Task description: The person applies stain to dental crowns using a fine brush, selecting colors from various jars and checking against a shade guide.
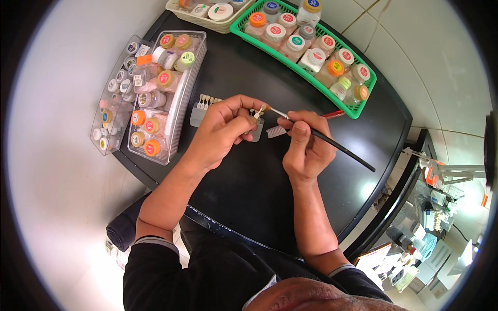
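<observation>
My left hand (225, 129) is closed, pinching a small cream tooth-shaped tab (258, 113) above the middle of the black table (241, 192). My right hand (306, 147) holds a long black-handled brush (342, 147), its tip touching or very near that tab. Behind my left hand, a grey holder (196, 116) carries several similar tabs, partly hidden by the hand. A white ridged piece (275, 132) lies just left of my right hand, and a red stick-like thing (335, 113) lies behind that hand.
A green basket (238, 27) of jars stands at the back right, a cream basket (202, 23) at the back. Two clear containers (176, 140) of jars sit along the left edge beside a white wall. A cluttered side counter with a lamp (459, 171) is at the right.
</observation>
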The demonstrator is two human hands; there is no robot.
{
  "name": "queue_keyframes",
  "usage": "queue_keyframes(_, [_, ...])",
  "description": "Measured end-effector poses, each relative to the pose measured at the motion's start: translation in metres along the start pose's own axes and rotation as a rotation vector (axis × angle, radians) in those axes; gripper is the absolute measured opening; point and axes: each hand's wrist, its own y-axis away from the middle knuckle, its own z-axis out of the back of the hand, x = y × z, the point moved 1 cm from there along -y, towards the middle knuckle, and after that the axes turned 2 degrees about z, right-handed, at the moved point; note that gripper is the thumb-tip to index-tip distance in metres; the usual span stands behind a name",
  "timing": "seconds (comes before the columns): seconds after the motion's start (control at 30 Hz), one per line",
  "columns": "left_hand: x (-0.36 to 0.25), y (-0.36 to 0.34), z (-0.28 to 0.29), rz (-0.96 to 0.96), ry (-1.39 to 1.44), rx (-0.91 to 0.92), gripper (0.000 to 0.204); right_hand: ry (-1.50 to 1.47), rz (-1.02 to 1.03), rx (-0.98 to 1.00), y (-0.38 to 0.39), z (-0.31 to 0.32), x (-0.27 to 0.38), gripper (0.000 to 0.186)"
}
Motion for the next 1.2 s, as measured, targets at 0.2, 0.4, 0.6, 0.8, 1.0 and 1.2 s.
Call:
queue_keyframes(0.2, [-0.002, 0.001, -0.003, 0.032, -0.031, -0.01, 0.028, 0.009, -0.076, 0.044, 0.001, 0.003, 0.003, 0.016])
queue_keyframes(0.4, [0.0, 0.0, 0.0, 0.018, -0.053, -0.003, 0.028, 0.053, -0.07, 0.05, 0.002, 0.003, -0.001, 0.018])
queue_keyframes(0.6, [0.005, -0.002, -0.001, -0.04, -0.094, -0.001, 0.031, 0.073, -0.032, 0.041, 0.0, 0.002, -0.003, 0.015])
queue_keyframes(0.8, [0.005, -0.001, -0.002, -0.059, -0.116, -0.009, 0.031, 0.064, -0.033, 0.009, -0.001, 0.006, -0.001, 0.017])
queue_keyframes(1.0, [0.005, -0.002, -0.001, -0.06, -0.124, -0.001, 0.031, 0.042, -0.046, 0.004, -0.002, 0.008, -0.001, 0.012])
queue_keyframes(1.2, [0.007, -0.002, -0.001, -0.052, -0.137, 0.003, 0.031, 0.031, -0.034, -0.038, -0.002, 0.006, 0.005, 0.011])
